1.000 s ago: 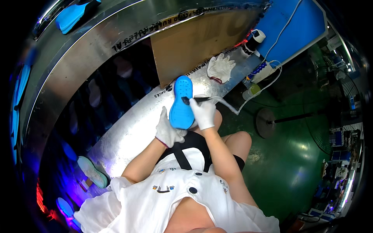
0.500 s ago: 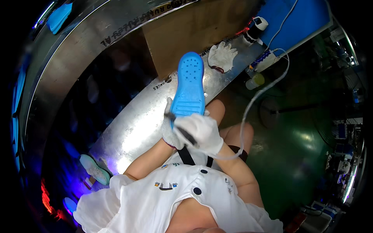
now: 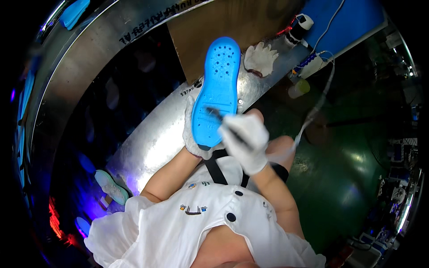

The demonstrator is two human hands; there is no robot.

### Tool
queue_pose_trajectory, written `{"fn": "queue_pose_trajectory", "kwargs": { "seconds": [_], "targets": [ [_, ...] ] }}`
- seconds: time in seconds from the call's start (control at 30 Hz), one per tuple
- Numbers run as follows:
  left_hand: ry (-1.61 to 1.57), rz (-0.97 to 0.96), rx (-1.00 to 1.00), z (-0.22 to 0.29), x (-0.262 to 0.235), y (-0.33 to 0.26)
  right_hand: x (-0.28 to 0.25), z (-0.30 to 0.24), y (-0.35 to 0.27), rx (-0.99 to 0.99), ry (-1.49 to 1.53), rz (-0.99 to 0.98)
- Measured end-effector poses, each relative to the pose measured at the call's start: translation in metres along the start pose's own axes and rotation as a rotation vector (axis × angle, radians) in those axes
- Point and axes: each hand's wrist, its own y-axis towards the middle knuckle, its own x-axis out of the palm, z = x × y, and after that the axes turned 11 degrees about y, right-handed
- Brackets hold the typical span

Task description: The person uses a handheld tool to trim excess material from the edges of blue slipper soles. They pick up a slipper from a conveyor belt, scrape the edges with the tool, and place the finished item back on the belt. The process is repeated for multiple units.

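Note:
My left hand, in a white glove, grips the heel end of a bright blue shoe sole and holds it up with its perforated face toward me. My right hand, also gloved, holds a thin dark pen-like tool with a white cord trailing to the right. The tool's tip touches the lower part of the sole. Both hands are above my lap, in front of a curved metal bench.
A spare white glove lies on the bench beside a brown board. A power strip and a small bottle sit to the right. Other pale soles lie in the dark space at left. Green floor is at right.
The blue sole has been lifted from the bench and turned up toward me. My right hand has moved the tool down onto the sole's heel area.

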Motion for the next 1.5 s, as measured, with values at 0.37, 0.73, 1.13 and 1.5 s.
{"fn": "queue_pose_trajectory", "kwargs": {
  "seconds": [0.37, 0.73, 1.13, 1.5],
  "targets": [
    [0.14, -0.752, -0.012, 0.026, 0.024, 0.004, 0.015, -0.034, -0.015, 0.208, 0.225, -0.093],
    [0.859, -0.175, -0.186, 0.075, 0.012, 0.014, -0.017, -0.013, 0.01, 0.277, 0.325, -0.318],
    [1.21, -0.039, -0.12, 0.093, 0.016, 0.016, -0.034, -0.044, 0.021, 0.206, -0.012, -0.613],
    [1.191, -0.02, -0.103, 0.101, 0.029, 0.007, -0.049, -0.02, 0.026, 0.169, 0.065, -0.333]
  ]
}}
